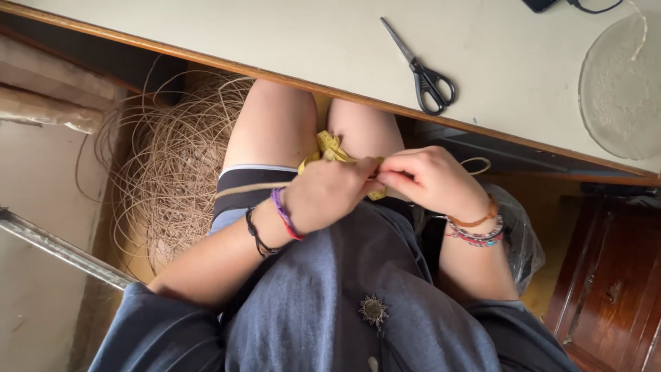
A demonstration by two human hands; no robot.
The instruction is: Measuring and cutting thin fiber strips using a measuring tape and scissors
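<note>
I am looking down at my lap. My two hands, the left hand (pixel 329 193) and the right hand (pixel 430 180), are meeting over my legs, touching the tape measure (pixel 332 149) between them. The table (pixel 275 34) is sitting in front of me. The scissors (pixel 423 72) are lying on it, and the round plate (pixel 620 86) is lying to their right. A pile of cord (pixel 172 158) is resting on the floor to my left, under the table's edge.
</note>
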